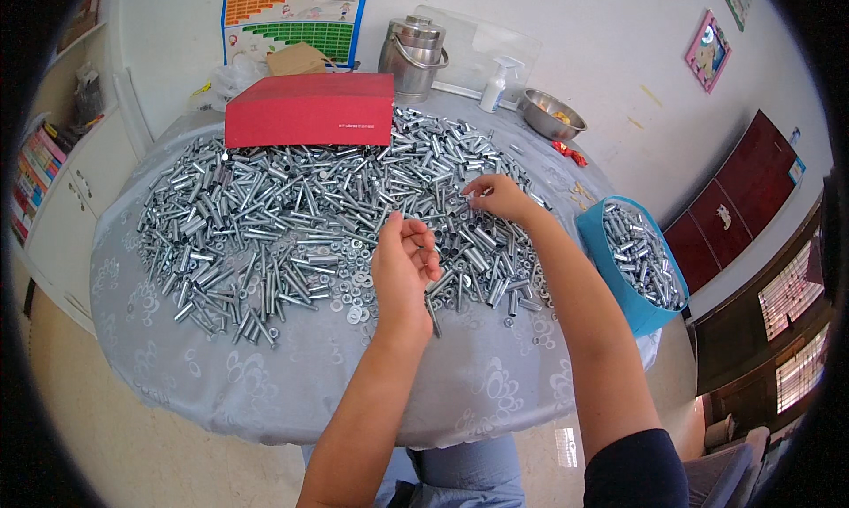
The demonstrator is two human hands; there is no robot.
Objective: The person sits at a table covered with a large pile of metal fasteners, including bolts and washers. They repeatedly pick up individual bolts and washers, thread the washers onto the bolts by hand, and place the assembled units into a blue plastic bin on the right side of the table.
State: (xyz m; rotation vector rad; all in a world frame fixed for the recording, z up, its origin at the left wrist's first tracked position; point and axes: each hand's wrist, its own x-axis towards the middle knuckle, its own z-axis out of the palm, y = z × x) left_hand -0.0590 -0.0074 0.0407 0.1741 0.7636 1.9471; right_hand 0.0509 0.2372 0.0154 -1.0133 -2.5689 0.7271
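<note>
A wide heap of silver metal bolts and tube sleeves [221, 198] covers the cloth-topped table, with flat washers [356, 282] scattered along its near middle. My left hand [405, 265] is raised over the near side of the heap, its palm turned to the right. Its fingers are curled inward, and whatever they hold, if anything, is hidden. Farther right, my right hand [500, 197] reaches low over the heap. Its bent fingers are slightly apart near the loose metal pieces, and I see nothing held between them.
A blue basket [594, 234] full of metal bolts stands at the right edge. A red box [309, 110] sits behind the heap. Farther back are a steel pot [411, 61], a spray bottle [497, 88] and a metal bowl [539, 123]. Bare tablecloth [309, 380] shows nearest me.
</note>
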